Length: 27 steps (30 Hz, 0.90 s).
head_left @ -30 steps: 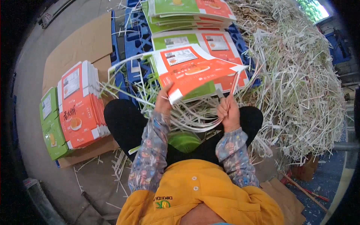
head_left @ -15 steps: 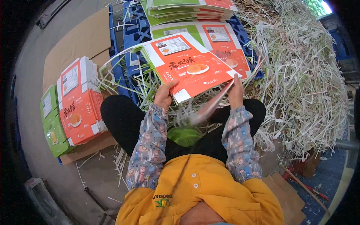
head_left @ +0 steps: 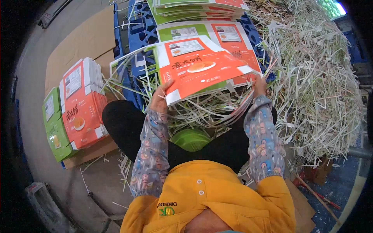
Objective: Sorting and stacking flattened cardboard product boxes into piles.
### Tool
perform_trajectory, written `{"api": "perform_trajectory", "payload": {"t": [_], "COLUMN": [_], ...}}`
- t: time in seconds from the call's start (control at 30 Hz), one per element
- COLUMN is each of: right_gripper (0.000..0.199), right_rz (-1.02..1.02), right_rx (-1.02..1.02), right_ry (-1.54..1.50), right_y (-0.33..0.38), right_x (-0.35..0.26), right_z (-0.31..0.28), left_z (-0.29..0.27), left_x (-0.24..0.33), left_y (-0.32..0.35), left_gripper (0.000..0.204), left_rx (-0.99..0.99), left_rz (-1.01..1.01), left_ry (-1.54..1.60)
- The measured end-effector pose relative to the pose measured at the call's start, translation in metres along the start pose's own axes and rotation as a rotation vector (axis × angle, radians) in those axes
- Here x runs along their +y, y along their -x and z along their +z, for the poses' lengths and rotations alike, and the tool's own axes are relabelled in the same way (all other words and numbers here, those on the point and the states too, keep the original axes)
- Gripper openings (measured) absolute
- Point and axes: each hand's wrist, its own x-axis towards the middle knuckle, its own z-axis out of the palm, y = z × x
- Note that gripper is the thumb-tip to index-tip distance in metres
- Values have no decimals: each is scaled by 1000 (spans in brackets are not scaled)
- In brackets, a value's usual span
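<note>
An orange printed cardboard sheet (head_left: 186,83) with white and green borders is held tilted above my lap. My left hand (head_left: 159,99) is closed on its lower left corner, fingers on top near the edge. At the right end, my right hand (head_left: 260,86) is closed around thin white paper strips (head_left: 237,114) beside the sheet's right corner; whether it also pinches the sheet is hard to tell. The strips bow down under the sheet's near edge. More loose strips arc off its left side. Behind it lies another orange and green printed sheet (head_left: 229,35).
A stack of printed sheets (head_left: 200,15) sits on a blue pallet (head_left: 138,29) ahead. On the left, orange cardboard pieces (head_left: 83,105) and green ones (head_left: 54,116) rest on flat brown cardboard (head_left: 81,46). A big heap of paper strips (head_left: 311,85) fills the right. Between my legs is a round green object (head_left: 190,139).
My right hand has moved to the right and slightly up, drawing the strips outward. My left hand has shifted a little left with the sheet, which now bends more.
</note>
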Motion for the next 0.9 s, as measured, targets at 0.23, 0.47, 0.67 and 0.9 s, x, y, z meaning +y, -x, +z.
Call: {"api": "perform_trajectory", "payload": {"t": [0.23, 0.47, 0.67, 0.9], "right_gripper": [49, 26, 20, 42], "right_rz": [-458, -704, -457, 341], "right_rx": [465, 363, 294, -381], "right_ry": [771, 578, 92, -931], "right_y": [57, 103, 94, 189], "right_x": [-17, -29, -75, -49], "right_z": [30, 16, 27, 88], "left_z": [-4, -2, -2, 10], "left_x": [-18, -24, -14, -31], "left_y": [-11, -11, 6, 5], "left_gripper": [35, 31, 31, 33], "left_rx": [7, 34, 27, 51], "left_rz": [-27, -3, -2, 43], "left_ry": [65, -33, -73, -189]}}
